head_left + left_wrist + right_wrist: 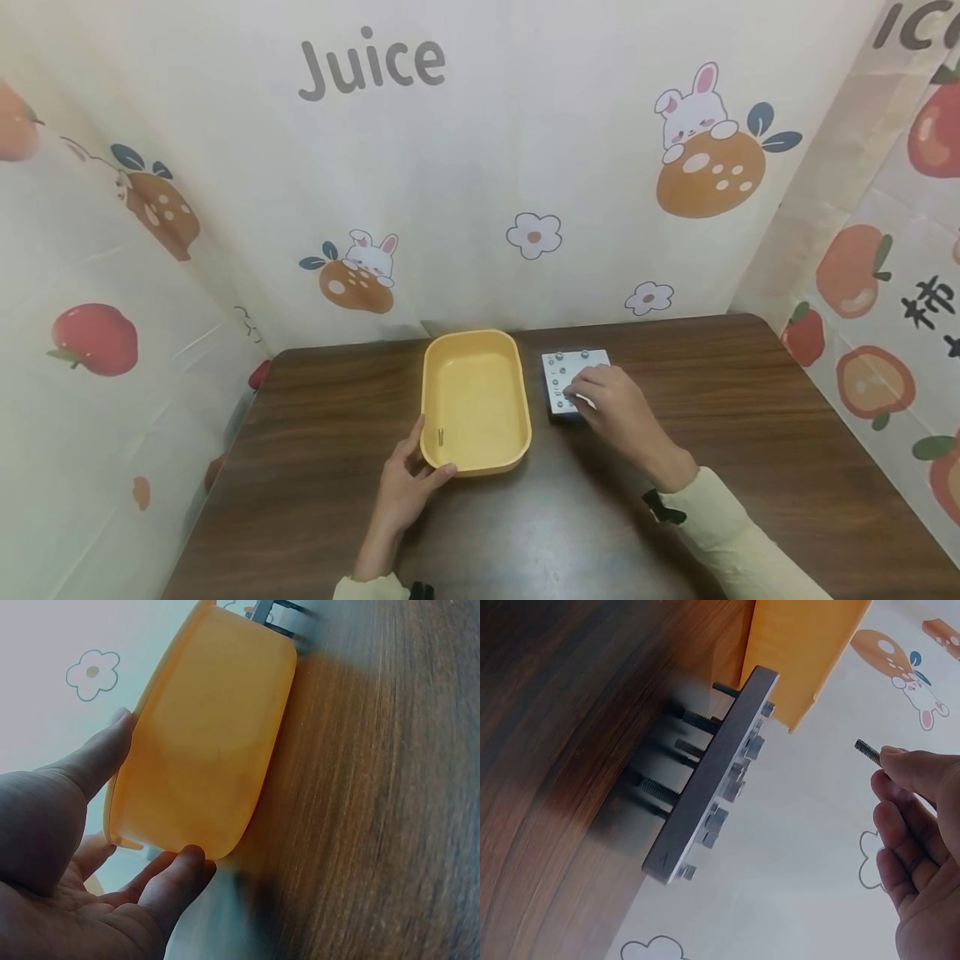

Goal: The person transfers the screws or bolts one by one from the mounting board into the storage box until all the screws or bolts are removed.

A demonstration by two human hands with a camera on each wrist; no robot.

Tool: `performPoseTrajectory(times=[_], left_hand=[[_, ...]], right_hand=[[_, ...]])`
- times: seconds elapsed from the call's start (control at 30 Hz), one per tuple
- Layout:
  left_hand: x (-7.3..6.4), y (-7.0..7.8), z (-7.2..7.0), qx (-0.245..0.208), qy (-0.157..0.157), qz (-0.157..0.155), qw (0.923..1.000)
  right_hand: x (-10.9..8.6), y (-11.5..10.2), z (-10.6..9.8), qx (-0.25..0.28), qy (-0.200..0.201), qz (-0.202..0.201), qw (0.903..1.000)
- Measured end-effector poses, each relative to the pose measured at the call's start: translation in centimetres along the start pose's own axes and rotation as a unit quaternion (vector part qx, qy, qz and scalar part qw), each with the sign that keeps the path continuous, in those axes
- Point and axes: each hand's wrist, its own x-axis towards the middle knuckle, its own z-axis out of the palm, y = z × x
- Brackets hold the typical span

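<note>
At left, our left hand point(401, 492) grips the near left corner of the yellow tray point(480, 383), where a small metal piece point(441, 437) lies near that same corner, its long axis running near to far; to the right, our right hand point(611, 408) pinches a screw point(868, 752) above the metal plate point(573, 364) and apart from it, roughly square to its top; the plate, studded with bolts point(716, 819), sits right of the tray, nearer our right hand
</note>
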Motion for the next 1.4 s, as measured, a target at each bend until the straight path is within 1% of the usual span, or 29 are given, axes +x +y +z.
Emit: performPoseTrajectory(times=[0.17, 0.37, 0.5, 0.77, 0.9, 1.03, 1.13, 1.3, 1.4], left_hand=[[0.1, 0.0, 0.1, 0.006, 0.0, 0.001, 1.0], [0.0, 0.1, 0.1, 0.002, 0.002, 0.002, 1.0], [0.0, 0.0, 0.0, 0.0, 0.004, 0.001, 1.0], [-0.1, 0.0, 0.0, -0.012, 0.0, 0.007, 0.9999], [-0.1, -0.1, 0.1, -0.019, -0.002, 0.011, 0.9998], [-0.1, -0.2, 0.1, -0.022, -0.004, 0.015, 0.9996], [-0.1, -0.2, 0.1, -0.023, -0.006, 0.017, 0.9996], [-0.1, -0.3, 0.1, -0.023, -0.007, 0.019, 0.9995], [-0.1, -0.3, 0.1, -0.024, -0.007, 0.02, 0.9995]], right_hand=[[0.3, -0.4, 0.0, 0.005, -0.004, 0.001, 1.0], [0.3, -0.5, 0.3, 0.006, -0.006, 0.002, 1.0], [0.4, -0.6, 0.6, 0.005, 0.0, -0.004, 1.0], [0.9, -0.7, 0.9, 0.001, 0.01, -0.027, 0.9996], [1.1, -0.7, 0.9, 0.006, 0.021, -0.036, 0.9991], [1.2, -0.6, 1.0, 0.012, 0.034, -0.057, 0.9977], [1.3, -0.5, 1.0, 0.015, 0.035, -0.065, 0.9972], [1.4, -0.7, 1.0, 0.018, 0.025, -0.051, 0.9982], [1.5, -0.7, 1.0, 0.02, 0.026, -0.054, 0.998]])
